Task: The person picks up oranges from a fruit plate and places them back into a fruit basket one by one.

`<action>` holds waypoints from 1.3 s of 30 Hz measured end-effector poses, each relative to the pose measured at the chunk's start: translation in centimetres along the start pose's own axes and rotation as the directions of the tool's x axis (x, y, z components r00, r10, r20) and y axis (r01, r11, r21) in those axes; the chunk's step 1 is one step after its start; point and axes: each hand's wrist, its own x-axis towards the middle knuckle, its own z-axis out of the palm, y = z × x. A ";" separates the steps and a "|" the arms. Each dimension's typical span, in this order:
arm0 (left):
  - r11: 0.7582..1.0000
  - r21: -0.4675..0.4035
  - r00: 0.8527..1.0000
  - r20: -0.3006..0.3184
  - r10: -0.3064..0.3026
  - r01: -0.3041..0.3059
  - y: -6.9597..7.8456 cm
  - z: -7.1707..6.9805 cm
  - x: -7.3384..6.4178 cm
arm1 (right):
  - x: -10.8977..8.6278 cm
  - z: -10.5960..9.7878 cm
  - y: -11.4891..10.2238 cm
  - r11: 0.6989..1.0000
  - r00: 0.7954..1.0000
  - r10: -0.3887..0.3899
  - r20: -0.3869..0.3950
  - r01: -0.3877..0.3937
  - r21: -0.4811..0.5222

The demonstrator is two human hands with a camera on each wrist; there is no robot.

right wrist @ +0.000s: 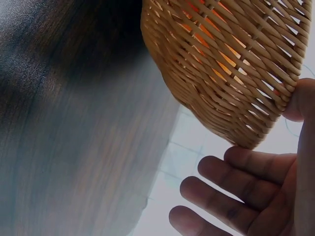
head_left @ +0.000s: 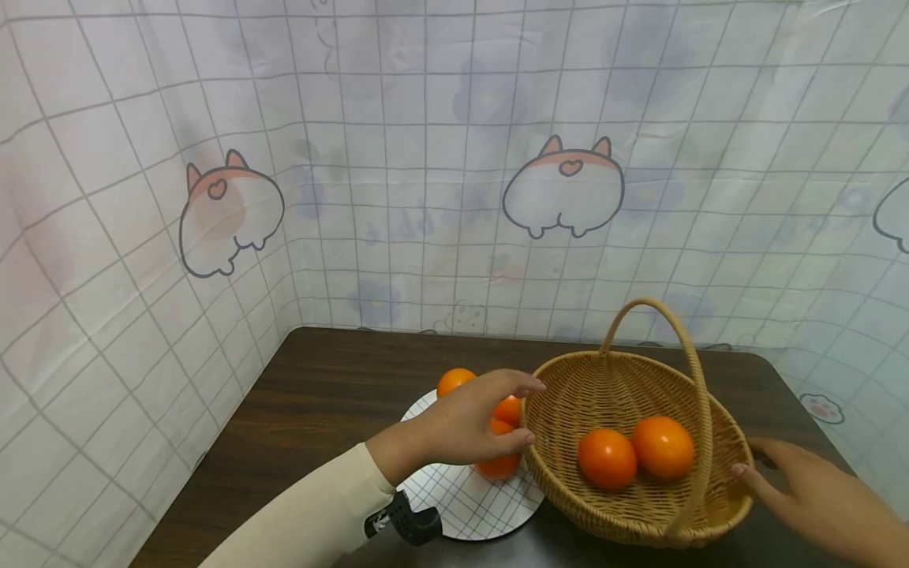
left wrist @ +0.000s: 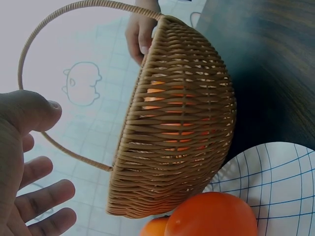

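Observation:
A wicker basket (head_left: 568, 398) with an arched handle holds two shiny orange fruits (head_left: 663, 448). My left hand (head_left: 472, 422) hovers at its left rim, over the plate. In the left wrist view, the fingers of this hand are spread, with a gap between them and the basket's weave (left wrist: 172, 118). On the other side, my right hand (head_left: 806, 481) is at the right rim. The right wrist view shows its thumb at the rim and the index fingertip right at the basket's outer wall (right wrist: 231, 88), while the other fingers extend loosely.
A round white plate (head_left: 476, 513) with a grid pattern lies left of the basket, bearing several orange fruits (head_left: 499, 461) partly hidden by my left hand. Both stand on a dark wooden table (head_left: 319, 394). A patterned, grid-lined curtain (head_left: 398, 197) surrounds the table's back and sides.

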 end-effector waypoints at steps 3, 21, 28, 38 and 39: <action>1.000 -0.020 1.000 -0.010 -0.006 0.005 -0.2 0.0 -0.2 | 0.0 0.0 0.0 1.000 1.000 -0.017 -0.010 0.017 -0.013; 0.997 -0.014 0.996 -0.048 -0.081 0.080 -2.3 0.1 -2.5 | 0.0 -0.3 -0.4 0.999 0.999 -0.032 -0.031 0.032 -0.010; 0.994 0.007 0.993 -0.048 -0.111 0.111 -3.0 0.7 -3.3 | -0.1 0.0 -0.2 0.999 0.999 -0.033 -0.038 0.033 -0.009; 0.987 -0.010 0.986 -0.054 -0.161 0.160 -4.1 1.6 -4.3 | -0.3 0.4 -0.2 0.999 0.999 -0.035 -0.032 0.035 0.003; 0.986 -0.013 0.985 -0.056 -0.166 0.165 -4.2 1.7 -4.4 | -0.3 0.4 -0.2 0.999 0.999 -0.032 -0.029 0.032 0.003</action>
